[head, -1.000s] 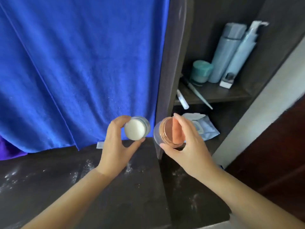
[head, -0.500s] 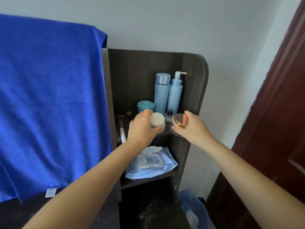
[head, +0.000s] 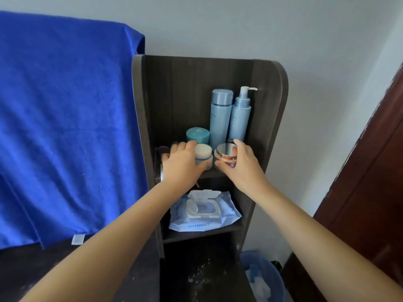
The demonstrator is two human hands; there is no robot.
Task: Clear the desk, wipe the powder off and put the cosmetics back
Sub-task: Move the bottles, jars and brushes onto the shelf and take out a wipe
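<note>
The left hand [head: 181,164] grasps a white-lidded jar [head: 203,155] and the right hand [head: 239,164] grasps a rose-gold jar [head: 225,154], side by side at the upper shelf's [head: 209,173] front edge. Behind them stand a teal jar [head: 197,135] and two blue bottles [head: 220,116]; wipes [head: 205,211] lie on the shelf below.

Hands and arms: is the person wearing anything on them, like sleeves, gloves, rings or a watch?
No. The left hand and the right hand are bare, with no gloves, and I see no rings on the fingers that show. Both forearms are bare too: no sleeves reach into the picture, and there is no watch or bracelet at either wrist. The fingernails look short, with no bright polish.
</note>
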